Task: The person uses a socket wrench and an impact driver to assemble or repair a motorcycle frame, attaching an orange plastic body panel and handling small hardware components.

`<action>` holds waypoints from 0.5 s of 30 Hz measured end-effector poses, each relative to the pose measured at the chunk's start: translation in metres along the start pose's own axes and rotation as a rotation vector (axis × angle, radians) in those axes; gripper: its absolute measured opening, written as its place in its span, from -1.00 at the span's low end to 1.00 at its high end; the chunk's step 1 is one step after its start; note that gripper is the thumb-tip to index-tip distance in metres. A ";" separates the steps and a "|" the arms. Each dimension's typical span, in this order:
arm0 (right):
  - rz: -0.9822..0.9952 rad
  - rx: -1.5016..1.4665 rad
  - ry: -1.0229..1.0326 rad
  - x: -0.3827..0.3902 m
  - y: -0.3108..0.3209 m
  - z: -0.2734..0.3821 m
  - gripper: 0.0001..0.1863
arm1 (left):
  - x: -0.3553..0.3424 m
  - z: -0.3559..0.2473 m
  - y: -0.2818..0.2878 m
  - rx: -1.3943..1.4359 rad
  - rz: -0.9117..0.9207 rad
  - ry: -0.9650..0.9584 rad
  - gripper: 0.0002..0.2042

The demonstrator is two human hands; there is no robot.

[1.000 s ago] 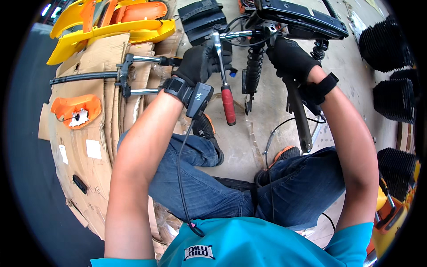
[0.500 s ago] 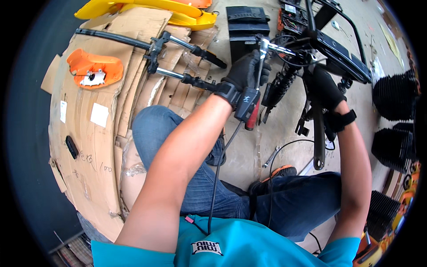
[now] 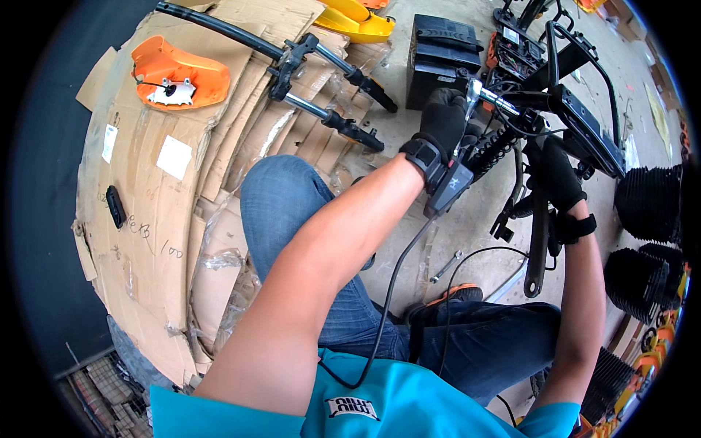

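One silver wrench (image 3: 447,268) lies on the floor (image 3: 467,228) near a shoe (image 3: 460,293), a spot probably chosen for easy reach. Next outward, a dark bar (image 3: 537,244) with a holed lower end runs up into the gloved right hand (image 3: 556,175), closed about its upper part; exact finger placement hidden. Grip this close to the black frame (image 3: 588,124) suggests bracing. Gloved left hand (image 3: 442,124) has fingers curled on the ratchet (image 3: 472,95) just below its head; firmness cannot be told. From that head a bright extension (image 3: 500,104) points into the frame, ahead and to the wearer's right; the short hold presumably favours keeping the tool seated over leverage. Coil spring (image 3: 491,155) slants down below. Leftward, an orange cover (image 3: 212,80) and much of a fork (image 3: 298,62) lie on flattened cardboard (image 3: 157,241), likely guarding their finish. Farther out: black box (image 3: 442,62) behind the left hand, then a yellow panel (image 3: 358,22) at the upper edge.
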State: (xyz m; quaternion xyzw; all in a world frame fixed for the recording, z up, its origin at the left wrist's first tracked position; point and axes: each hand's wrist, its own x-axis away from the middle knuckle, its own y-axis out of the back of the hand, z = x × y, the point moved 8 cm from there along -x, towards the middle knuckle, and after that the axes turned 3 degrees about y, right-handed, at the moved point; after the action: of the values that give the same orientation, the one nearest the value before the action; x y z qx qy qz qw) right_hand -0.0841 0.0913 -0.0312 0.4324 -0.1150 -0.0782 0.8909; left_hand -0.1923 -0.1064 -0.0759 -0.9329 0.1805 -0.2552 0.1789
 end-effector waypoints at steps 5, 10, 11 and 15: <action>0.038 -0.061 -0.037 0.005 0.002 0.015 -0.77 | 0.006 -0.007 -0.007 -0.111 0.033 -0.053 -0.76; 0.051 -0.065 -0.130 0.008 0.004 0.032 -0.82 | 0.001 -0.008 -0.002 -0.143 0.049 0.002 -0.77; 0.040 -0.019 -0.130 0.011 0.007 0.039 -0.82 | 0.000 -0.007 -0.003 -0.157 0.056 0.017 -0.77; 0.076 -0.010 -0.161 0.007 0.007 0.030 -0.83 | -0.007 -0.006 -0.003 -0.148 0.068 0.010 -0.83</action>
State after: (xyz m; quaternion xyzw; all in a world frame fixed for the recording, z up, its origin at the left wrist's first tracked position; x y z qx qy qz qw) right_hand -0.0850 0.0716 -0.0064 0.4157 -0.2021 -0.0793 0.8832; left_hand -0.2010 -0.1024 -0.0727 -0.9355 0.2316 -0.2397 0.1169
